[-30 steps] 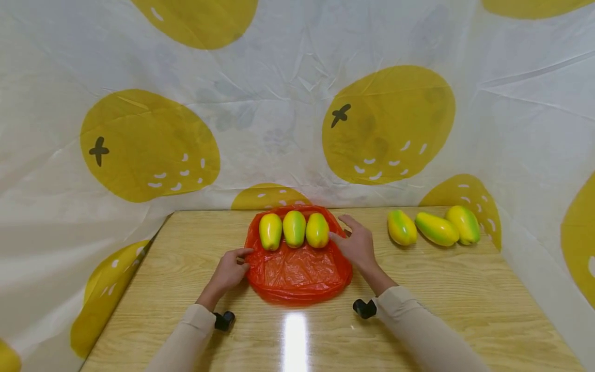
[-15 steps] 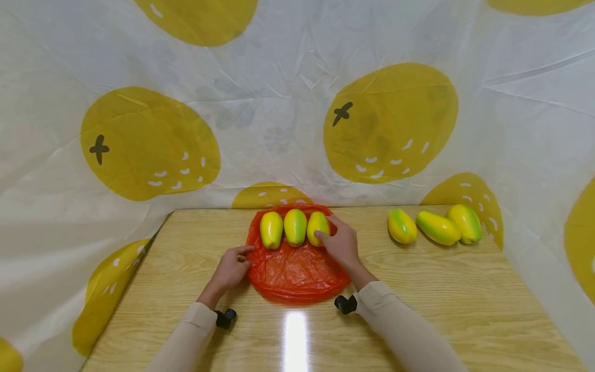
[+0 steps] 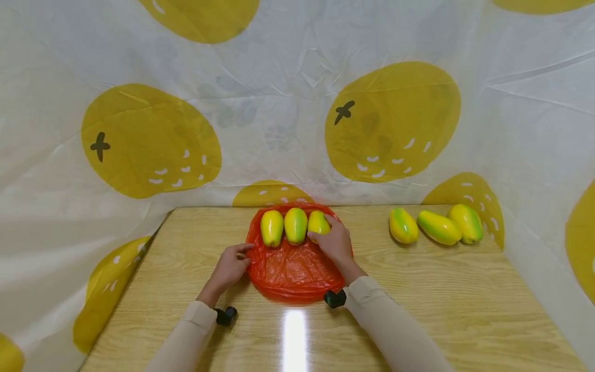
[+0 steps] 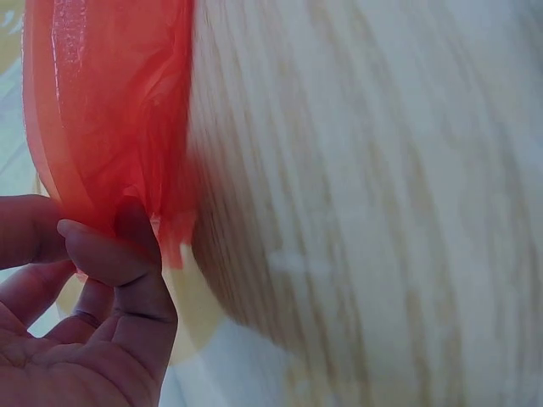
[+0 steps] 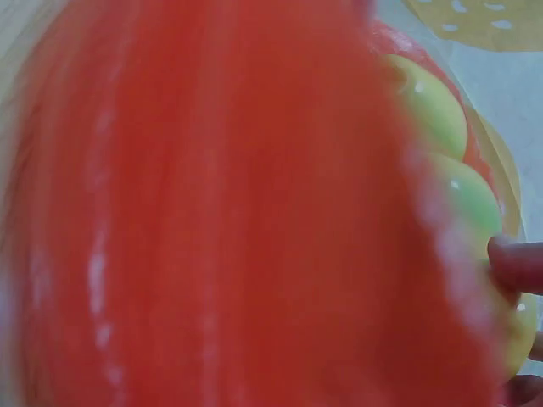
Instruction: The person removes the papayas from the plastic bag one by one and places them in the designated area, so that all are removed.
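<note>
A red plastic bag [image 3: 297,268] lies spread on the table with its mouth facing up. Three yellow-green papayas sit side by side in its far part: a left papaya [image 3: 271,229], a middle papaya [image 3: 296,226] and a right papaya [image 3: 317,222]. My right hand [image 3: 335,244] grips the right papaya, thumb on the near side and fingers over its right side. At the bag's left edge, my left hand [image 3: 231,267] pinches the rim between thumb and finger, plain in the left wrist view. Red film [image 5: 212,203] fills most of the right wrist view, hiding much of the right hand.
Three more papayas lie at the back right of the wooden table [image 3: 441,299]: one papaya [image 3: 403,226] alone, a tilted papaya [image 3: 439,228] and another papaya [image 3: 466,223] against it. A fruit-printed cloth [image 3: 279,129] hangs behind the table and along both sides.
My right hand has moved left from the bag's right edge onto the right papaya and taken hold of it. My left hand stays at the bag's left rim.
</note>
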### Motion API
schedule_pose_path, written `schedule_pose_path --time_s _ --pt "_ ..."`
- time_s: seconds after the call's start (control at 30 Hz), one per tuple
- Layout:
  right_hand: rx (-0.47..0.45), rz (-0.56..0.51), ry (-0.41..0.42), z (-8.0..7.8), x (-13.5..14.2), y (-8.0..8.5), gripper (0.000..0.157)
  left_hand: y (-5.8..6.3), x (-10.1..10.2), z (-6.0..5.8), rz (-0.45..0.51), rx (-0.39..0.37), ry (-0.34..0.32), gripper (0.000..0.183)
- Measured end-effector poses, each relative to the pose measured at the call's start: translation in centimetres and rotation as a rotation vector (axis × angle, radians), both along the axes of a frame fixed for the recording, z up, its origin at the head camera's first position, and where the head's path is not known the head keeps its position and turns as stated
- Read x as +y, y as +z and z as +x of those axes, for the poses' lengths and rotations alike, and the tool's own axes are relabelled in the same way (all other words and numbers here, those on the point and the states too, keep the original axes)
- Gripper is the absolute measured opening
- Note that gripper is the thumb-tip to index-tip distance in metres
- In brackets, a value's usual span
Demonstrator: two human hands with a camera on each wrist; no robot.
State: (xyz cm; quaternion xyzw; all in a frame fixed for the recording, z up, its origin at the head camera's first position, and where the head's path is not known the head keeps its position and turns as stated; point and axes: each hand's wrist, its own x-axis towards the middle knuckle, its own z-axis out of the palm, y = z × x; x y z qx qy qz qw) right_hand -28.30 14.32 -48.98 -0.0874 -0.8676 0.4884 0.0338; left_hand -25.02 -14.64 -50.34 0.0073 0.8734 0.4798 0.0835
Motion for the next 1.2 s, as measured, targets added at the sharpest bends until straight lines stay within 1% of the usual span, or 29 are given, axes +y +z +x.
schedule_pose_path --time_s 0.17,0.3,0.4,0.6,0.73,0.97,1.2 --pt "-0.004 -0.001 -0.022 -0.1 0.0 0.3 0.074 0.2 0.2 -0.1 0.024 0.017 0.004 0.045" --pt "-0.012 -0.023 -0.043 0.2 -0.1 0.6 0.072 0.2 0.4 -0.3 0.028 0.034 -0.001 0.045" --pt "-0.018 -0.031 -0.054 0.5 -0.1 0.9 0.072 0.2 0.6 -0.3 0.033 0.025 -0.009 0.045" --pt "-0.032 -0.046 -0.063 1.0 0.1 1.4 0.073 0.3 0.6 -0.1 0.055 0.003 0.009 0.045" --pt "-0.037 -0.051 -0.062 1.4 0.5 1.6 0.072 0.4 0.6 -0.1 0.059 -0.012 0.021 0.045" --pt "-0.039 -0.054 -0.055 2.1 1.3 2.1 0.072 0.4 0.6 0.0 0.066 -0.020 0.019 0.045" --pt "-0.070 -0.102 -0.057 3.0 2.0 2.4 0.074 0.3 0.5 0.1 0.057 -0.031 0.029 0.046"
